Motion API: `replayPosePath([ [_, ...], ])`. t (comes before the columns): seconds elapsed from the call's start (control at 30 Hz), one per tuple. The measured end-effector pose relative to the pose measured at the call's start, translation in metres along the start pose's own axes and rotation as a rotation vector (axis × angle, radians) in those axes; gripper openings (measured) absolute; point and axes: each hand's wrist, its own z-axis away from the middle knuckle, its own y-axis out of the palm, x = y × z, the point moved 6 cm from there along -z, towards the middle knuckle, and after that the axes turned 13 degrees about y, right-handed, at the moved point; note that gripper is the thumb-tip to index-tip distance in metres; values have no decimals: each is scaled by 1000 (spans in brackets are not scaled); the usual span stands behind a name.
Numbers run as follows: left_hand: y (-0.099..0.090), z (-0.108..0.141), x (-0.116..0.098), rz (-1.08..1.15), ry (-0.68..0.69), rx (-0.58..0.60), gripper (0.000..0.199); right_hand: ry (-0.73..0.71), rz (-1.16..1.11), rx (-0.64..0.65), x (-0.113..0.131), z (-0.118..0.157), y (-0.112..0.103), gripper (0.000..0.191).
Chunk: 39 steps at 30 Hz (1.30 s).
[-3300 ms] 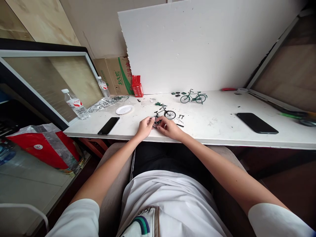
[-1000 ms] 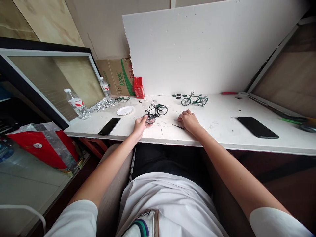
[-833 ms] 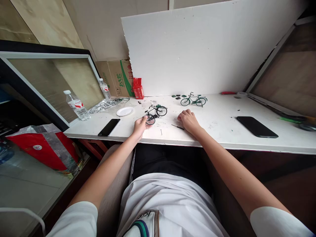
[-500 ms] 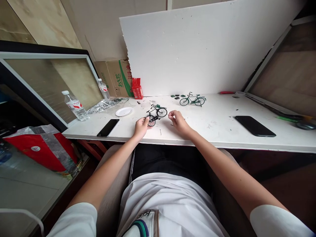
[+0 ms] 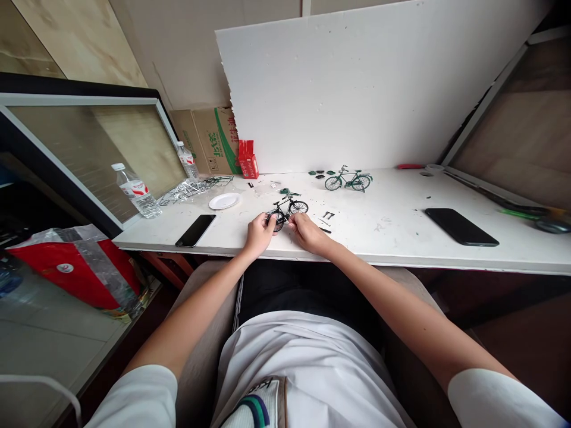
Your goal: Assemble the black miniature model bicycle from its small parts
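My left hand (image 5: 260,234) pinches the rear part of a small black model bicycle (image 5: 298,207) by its near-left wheel, just above the table. My right hand (image 5: 307,232) is closed beside the bicycle's lower frame, fingertips pressed together at it; what they hold is too small to make out. Green parts (image 5: 289,192) lie right behind the bicycle. A finished-looking green model bicycle (image 5: 348,180) stands upright further back. Small black parts (image 5: 328,215) lie to the right of my right hand.
On the white table (image 5: 383,249) are a phone (image 5: 195,230) at left, another phone (image 5: 461,227) at right, a white plate (image 5: 224,201), a water bottle (image 5: 137,191), plastic-wrapped parts (image 5: 190,190) and a red box (image 5: 248,159). A white board (image 5: 357,89) stands behind.
My right hand has moved left and down to the bicycle, uncovering small black parts on the table. The bicycle has shifted slightly right and turned, and the green parts behind it show more clearly.
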Motion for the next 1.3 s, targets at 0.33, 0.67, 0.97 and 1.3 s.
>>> replayPosePath([
  [0.33, 0, 2, 3, -42, 46, 36, 45, -20, 60, 32, 4, -1, 3, 27],
  [0.67, 3, 3, 3, -26, 43, 61, 42, -2, 52, 10, 3, 0, 2, 27],
  [0.97, 3, 4, 4, 32, 27, 60, 46, -16, 77, 24, 5, -1, 2, 27],
  [1.3, 4, 5, 3, 7, 38, 57, 47, -18, 111, 38, 8, 0, 2, 26],
])
